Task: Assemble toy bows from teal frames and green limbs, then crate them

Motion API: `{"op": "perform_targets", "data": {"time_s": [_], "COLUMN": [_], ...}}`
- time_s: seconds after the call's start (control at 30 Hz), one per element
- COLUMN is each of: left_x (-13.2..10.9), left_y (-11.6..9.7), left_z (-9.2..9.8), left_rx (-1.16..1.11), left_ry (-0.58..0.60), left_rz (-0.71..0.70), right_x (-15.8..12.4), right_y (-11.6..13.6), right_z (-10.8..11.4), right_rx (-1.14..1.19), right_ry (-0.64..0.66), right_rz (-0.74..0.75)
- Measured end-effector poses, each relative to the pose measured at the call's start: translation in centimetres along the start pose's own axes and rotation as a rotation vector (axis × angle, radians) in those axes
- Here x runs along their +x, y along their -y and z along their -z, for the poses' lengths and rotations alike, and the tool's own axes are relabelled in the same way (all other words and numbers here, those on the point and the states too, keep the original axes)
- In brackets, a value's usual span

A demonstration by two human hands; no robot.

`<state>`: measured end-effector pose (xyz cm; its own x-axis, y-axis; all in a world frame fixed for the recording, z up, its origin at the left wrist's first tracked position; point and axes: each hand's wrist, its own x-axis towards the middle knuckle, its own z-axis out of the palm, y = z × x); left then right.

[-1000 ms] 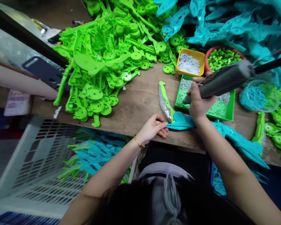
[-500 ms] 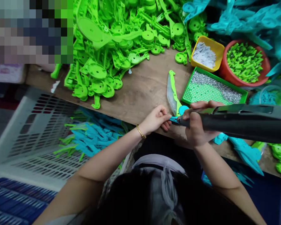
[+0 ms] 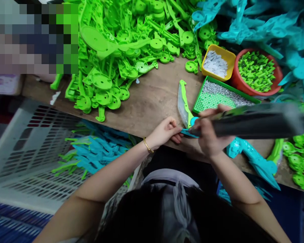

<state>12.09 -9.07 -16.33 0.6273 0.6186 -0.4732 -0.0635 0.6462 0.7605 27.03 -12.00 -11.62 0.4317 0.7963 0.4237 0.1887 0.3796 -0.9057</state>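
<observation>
My left hand (image 3: 165, 132) pinches the near tip of a turquoise plastic toy part (image 3: 253, 158) that lies along the front edge of the wooden table (image 3: 154, 98). My right hand (image 3: 209, 137) grips a dark grey electric screwdriver (image 3: 258, 122), held almost level with its tip pressed onto the turquoise part just right of my left fingers. A green piece with a clear blade (image 3: 183, 103) lies just behind both hands.
A green tray of small screws (image 3: 212, 98), a yellow tub of white bits (image 3: 216, 63) and a red bowl of green pieces (image 3: 257, 71) stand behind my right hand. Green parts (image 3: 121, 50) are heaped at the back left, turquoise ones (image 3: 263, 23) at the back right. A white crate (image 3: 40, 158) holds finished pieces below the table.
My right hand brought the screwdriver back from the screw tray to the tip of the turquoise part. My left hand kept its hold there. The view shifted slightly.
</observation>
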Motion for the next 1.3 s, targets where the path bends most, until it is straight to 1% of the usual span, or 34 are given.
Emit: {"op": "perform_targets", "data": {"time_s": [0.03,0.1,0.13,0.2,0.3,0.4,0.47,0.53,0.57,0.6,0.67,0.7,0.73,0.77,0.83,0.93,1.0,1.07,1.13,1.2,1.3], "left_x": [-0.2,-0.5,-0.6,-0.8,-0.8,-0.9,-1.1,-1.4,-1.6,-1.7,-1.6,-1.4,-1.1,-0.6,0.4,1.9,2.5,2.6,2.5,2.3,2.1], "left_y": [-0.1,-0.2,-0.2,-0.2,-0.1,-0.3,-0.8,-1.7,-2.1,-2.5,-3.1,-3.1,-3.0,-2.7,-1.9,-0.6,-0.1,-0.1,-0.3,-0.6,-0.8], "left_z": [0.2,0.5,0.7,0.7,0.6,0.8,1.1,1.4,1.3,1.1,0.1,-0.6,-1.5,-2.5,-4.4,-6.6,-7.1,-7.0,-6.4,-5.9,-5.5], "left_rx": [0.009,0.023,0.024,0.020,0.028,0.077,0.189,0.438,0.602,0.768,1.037,1.125,1.188,1.243,1.358,1.516,1.578,1.608,1.621,1.624,1.623], "left_ry": [0.008,0.015,0.014,0.001,-0.013,-0.013,0.010,0.006,-0.032,-0.093,-0.217,-0.252,-0.255,-0.231,-0.169,-0.140,-0.153,-0.161,-0.182,-0.209,-0.221], "left_rz": [0.013,0.015,0.007,-0.013,-0.019,0.016,0.079,0.087,0.037,-0.056,-0.319,-0.452,-0.565,-0.650,-0.726,-0.732,-0.719,-0.679,-0.631,-0.608,-0.605], "right_x": [1.2,3.7,4.8,6.2,6.6,6.3,6.2,6.1,6.1,6.1,6.0,6.0,5.9,6.0,6.1,6.1,5.6,4.5,3.1,1.8,0.7], "right_y": [0.1,-0.5,-1.2,-2.9,-5.1,-5.7,-5.6,-5.5,-5.5,-5.6,-5.8,-5.9,-6.0,-6.0,-5.4,-3.5,-1.7,-0.2,0.8,1.1,0.5], "right_z": [0.2,0.6,0.9,1.4,1.8,1.9,2.0,2.1,2.2,2.2,2.2,2.2,2.1,2.1,2.0,2.4,2.8,3.2,3.4,3.5,3.5], "right_rx": [0.047,0.079,0.046,-0.055,-0.115,-0.108,-0.106,-0.088,-0.074,-0.061,-0.047,-0.050,-0.056,-0.064,-0.072,-0.071,-0.102,-0.116,-0.076,-0.018,-0.029], "right_ry": [-0.070,-0.256,-0.336,-0.380,-0.352,-0.346,-0.342,-0.331,-0.325,-0.318,-0.301,-0.293,-0.285,-0.281,-0.289,-0.313,-0.311,-0.282,-0.245,-0.206,-0.150], "right_rz": [0.070,0.220,0.258,0.239,0.157,0.128,0.120,0.114,0.114,0.114,0.113,0.112,0.112,0.116,0.131,0.164,0.172,0.146,0.108,0.096,0.111]}}
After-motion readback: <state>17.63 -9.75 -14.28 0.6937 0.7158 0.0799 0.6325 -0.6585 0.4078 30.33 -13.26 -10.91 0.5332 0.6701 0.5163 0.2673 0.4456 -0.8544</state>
